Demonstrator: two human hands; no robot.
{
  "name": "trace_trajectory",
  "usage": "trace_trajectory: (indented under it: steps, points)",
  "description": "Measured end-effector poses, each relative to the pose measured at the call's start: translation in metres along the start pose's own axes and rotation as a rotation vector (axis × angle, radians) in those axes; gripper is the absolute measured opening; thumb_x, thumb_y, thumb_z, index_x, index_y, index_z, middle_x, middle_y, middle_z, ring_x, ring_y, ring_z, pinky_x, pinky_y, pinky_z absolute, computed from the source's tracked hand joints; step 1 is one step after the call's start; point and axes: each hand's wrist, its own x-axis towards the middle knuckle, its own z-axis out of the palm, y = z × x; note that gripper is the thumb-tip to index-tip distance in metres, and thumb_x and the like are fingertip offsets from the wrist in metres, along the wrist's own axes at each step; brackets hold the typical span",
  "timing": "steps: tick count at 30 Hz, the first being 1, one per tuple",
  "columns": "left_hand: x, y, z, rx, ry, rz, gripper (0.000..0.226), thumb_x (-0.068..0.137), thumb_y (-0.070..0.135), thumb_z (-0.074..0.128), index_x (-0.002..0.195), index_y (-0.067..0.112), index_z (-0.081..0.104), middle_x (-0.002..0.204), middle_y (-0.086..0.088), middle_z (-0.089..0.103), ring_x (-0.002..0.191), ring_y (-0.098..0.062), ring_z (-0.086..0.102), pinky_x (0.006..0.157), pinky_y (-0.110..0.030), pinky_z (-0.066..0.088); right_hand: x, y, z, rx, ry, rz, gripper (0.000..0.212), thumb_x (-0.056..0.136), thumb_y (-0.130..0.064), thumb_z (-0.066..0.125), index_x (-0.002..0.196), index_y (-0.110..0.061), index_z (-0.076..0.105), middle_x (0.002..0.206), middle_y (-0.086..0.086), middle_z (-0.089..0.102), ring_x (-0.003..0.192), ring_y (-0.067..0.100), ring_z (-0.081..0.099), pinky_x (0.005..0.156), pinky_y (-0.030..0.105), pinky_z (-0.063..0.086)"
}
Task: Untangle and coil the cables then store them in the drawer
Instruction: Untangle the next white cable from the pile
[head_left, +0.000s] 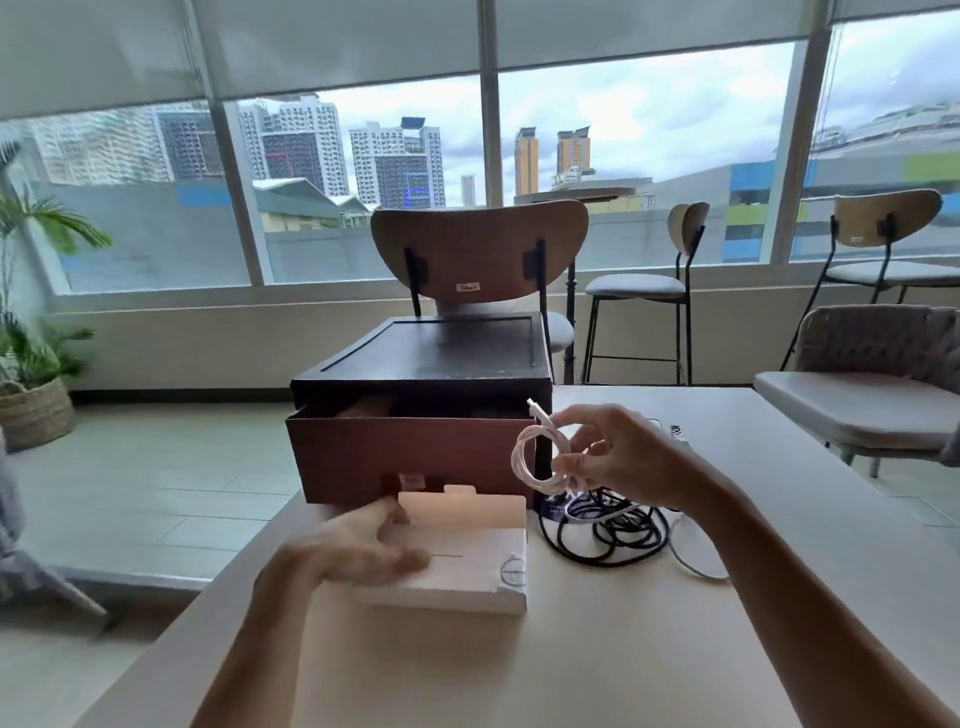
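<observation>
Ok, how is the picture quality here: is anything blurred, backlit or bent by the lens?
Head view: daylight from the windows backlights the scene, so the drawer looks dim; the left hand is motion-blurred; the right hand with the white cable coil is sharper; their frames bow, wide-angle distortion.

One drawer box, one white block, one coiled white cable, one black tangle, one grey cable. Far: three wood-backed chairs, one armchair. Left: one basket.
</observation>
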Motion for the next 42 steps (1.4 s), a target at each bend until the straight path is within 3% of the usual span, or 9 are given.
trace_trajectory:
  steps: [5,10,14,16,21,27,32,38,42]
  points:
    - [-0.006,0.001,0.02,-0.085,-0.003,0.143,0.048,0.083,0.059,0.07,0.116,0.033,0.047,0.115,0.012,0.055,0.101,-0.006,0.055,0.094,-0.032,0.049,-0.018,0.006,0.019,0.129,0.128,0.059,0.033,0.088,-0.005,0.072,0.118,-0.015,0.064,0.076,0.007,0.073,0.067,0.026,0.072,0.066,0.037,0.061]
    - [-0.002,0.018,0.031,-0.03,-0.099,0.133,0.099,0.059,0.092,0.059,0.141,0.039,0.044,0.138,0.019,0.052,0.123,-0.006,0.053,0.109,-0.03,0.04,-0.041,0.025,0.033,0.13,0.111,0.172,0.025,0.089,-0.007,0.071,0.109,-0.021,0.065,0.076,0.011,0.073,0.063,0.018,0.065,0.06,0.033,0.052]
    - [-0.002,0.037,0.034,-0.165,-0.109,0.211,0.046,0.08,0.054,0.077,0.113,0.032,0.055,0.107,0.014,0.064,0.09,0.0,0.062,0.073,-0.017,0.048,-0.053,0.036,0.031,0.11,0.139,0.197,0.024,0.089,-0.007,0.071,0.108,-0.02,0.067,0.077,0.008,0.074,0.063,0.018,0.068,0.064,0.038,0.057]
    - [0.003,0.04,0.041,-0.329,-0.097,0.312,0.044,0.078,0.04,0.084,0.111,0.031,0.056,0.108,0.009,0.068,0.094,-0.004,0.067,0.08,-0.02,0.054,-0.056,0.036,0.031,0.139,0.205,0.188,0.023,0.089,-0.006,0.071,0.106,-0.021,0.068,0.078,0.008,0.074,0.065,0.021,0.069,0.064,0.041,0.059]
    - [0.017,0.034,0.07,-0.294,0.279,0.523,0.039,0.076,0.023,0.086,0.106,0.019,0.061,0.11,0.005,0.051,0.103,-0.017,0.057,0.088,-0.042,0.055,-0.057,0.031,0.025,0.185,0.455,0.086,0.022,0.088,-0.01,0.073,0.107,-0.014,0.063,0.083,0.007,0.074,0.063,0.013,0.068,0.061,0.035,0.053]
    - [0.009,0.032,0.074,-0.217,0.445,0.703,0.046,0.077,0.026,0.084,0.107,0.029,0.049,0.109,0.018,0.053,0.098,-0.002,0.055,0.082,-0.026,0.05,-0.066,0.026,0.023,0.036,0.569,0.021,0.024,0.088,-0.018,0.075,0.089,-0.022,0.051,0.086,0.0,0.075,0.076,0.011,0.074,0.065,0.038,0.058]
    - [0.007,0.032,0.073,-0.25,0.451,0.68,0.064,0.077,0.028,0.085,0.125,0.041,0.044,0.119,0.031,0.053,0.104,0.009,0.054,0.081,-0.015,0.045,-0.071,0.019,0.027,-0.056,0.45,-0.071,0.019,0.088,-0.01,0.074,0.083,-0.015,0.057,0.084,-0.009,0.071,0.084,0.005,0.071,0.071,0.02,0.055]
    - [0.006,0.031,0.07,-0.419,0.352,0.647,0.09,0.075,0.026,0.088,0.14,0.048,0.03,0.118,0.008,0.058,0.103,0.003,0.059,0.083,-0.015,0.052,-0.062,0.025,0.033,-0.323,0.313,-0.094,0.016,0.088,-0.017,0.071,0.084,-0.028,0.06,0.075,-0.012,0.066,0.07,0.008,0.065,0.066,0.038,0.055]
    - [0.008,0.027,0.069,-0.465,0.327,0.63,0.097,0.073,0.032,0.088,0.144,0.05,0.025,0.116,0.009,0.055,0.104,0.003,0.058,0.082,-0.017,0.053,-0.054,0.025,0.038,-0.389,0.288,-0.138,0.004,0.085,-0.022,0.075,0.085,-0.026,0.073,0.071,-0.011,0.068,0.061,-0.001,0.058,0.059,0.021,0.048]
